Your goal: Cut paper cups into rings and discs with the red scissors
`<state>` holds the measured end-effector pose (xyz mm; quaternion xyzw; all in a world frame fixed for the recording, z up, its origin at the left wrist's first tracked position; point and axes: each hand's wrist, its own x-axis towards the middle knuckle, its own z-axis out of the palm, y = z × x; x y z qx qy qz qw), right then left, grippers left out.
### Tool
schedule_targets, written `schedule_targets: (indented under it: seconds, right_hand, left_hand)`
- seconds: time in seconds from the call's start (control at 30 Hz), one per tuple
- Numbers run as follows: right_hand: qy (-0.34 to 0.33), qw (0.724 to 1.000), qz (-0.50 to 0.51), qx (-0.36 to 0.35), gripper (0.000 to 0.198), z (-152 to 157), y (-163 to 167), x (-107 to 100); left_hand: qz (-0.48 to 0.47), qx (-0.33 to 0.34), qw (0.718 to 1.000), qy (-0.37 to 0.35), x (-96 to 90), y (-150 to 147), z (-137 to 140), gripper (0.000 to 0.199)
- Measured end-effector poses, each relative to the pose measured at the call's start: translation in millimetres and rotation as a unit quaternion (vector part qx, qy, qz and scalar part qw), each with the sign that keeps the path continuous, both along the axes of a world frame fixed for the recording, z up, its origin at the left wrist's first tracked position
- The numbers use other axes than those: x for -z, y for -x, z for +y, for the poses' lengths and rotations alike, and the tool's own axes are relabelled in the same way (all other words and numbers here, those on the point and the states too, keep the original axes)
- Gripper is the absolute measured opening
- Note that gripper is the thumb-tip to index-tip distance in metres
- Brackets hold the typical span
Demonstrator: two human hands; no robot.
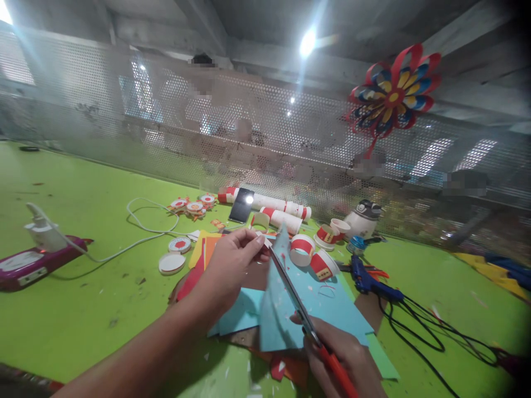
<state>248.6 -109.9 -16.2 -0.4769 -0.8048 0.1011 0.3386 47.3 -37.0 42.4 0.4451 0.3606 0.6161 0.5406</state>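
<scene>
My left hand pinches a small white paper piece between thumb and fingers. The scissors are in my right hand, which is wrapped round their red handle. Their blade tips meet the paper piece or lie very close to it; I cannot tell which. Beneath both hands are light blue paper sheets, one standing tilted, strewn with small scraps. Cut red-and-white paper cup rings lie just beyond the scissors.
Further back are a phone, stacked paper cups and a penguin-shaped container. A blue glue gun with a black cord lies right. Left, a purple power strip carries a plugged-in charger. Perforated mesh borders the table's back.
</scene>
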Motion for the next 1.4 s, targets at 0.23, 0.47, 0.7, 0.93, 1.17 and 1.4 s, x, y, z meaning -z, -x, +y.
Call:
schedule_targets:
  seconds: [0.23,0.47,0.7,0.93,1.17,1.4]
  right_hand:
    - [0.027,0.999,0.013,-0.03,0.028,1,0,-9]
    - [0.078,0.996,0.0,-0.047,0.018,2,2,-20]
    - [0.103,0.994,0.006,-0.019,0.025,4,1,-18]
    - [0.079,0.996,0.03,0.028,0.027,3,-2,-11]
    - [0.078,0.996,0.027,0.035,0.028,3,-6,-3]
    - [0.108,0.993,0.001,-0.045,0.032,6,-6,-17]
  left_hand:
    - [-0.002,0.006,1.0,-0.007,-0.5,1,1,0.017]
    - [0.012,0.009,1.0,-0.002,2.3,2,5,0.018]
    - [0.048,-0.02,0.999,0.017,7.7,3,14,0.018]
    - [0.056,-0.011,0.998,0.034,12.3,5,19,0.019]
    - [0.006,0.015,0.999,0.034,8.2,6,17,0.018]
    - [0.017,0.06,0.998,0.029,3.3,13,18,0.02]
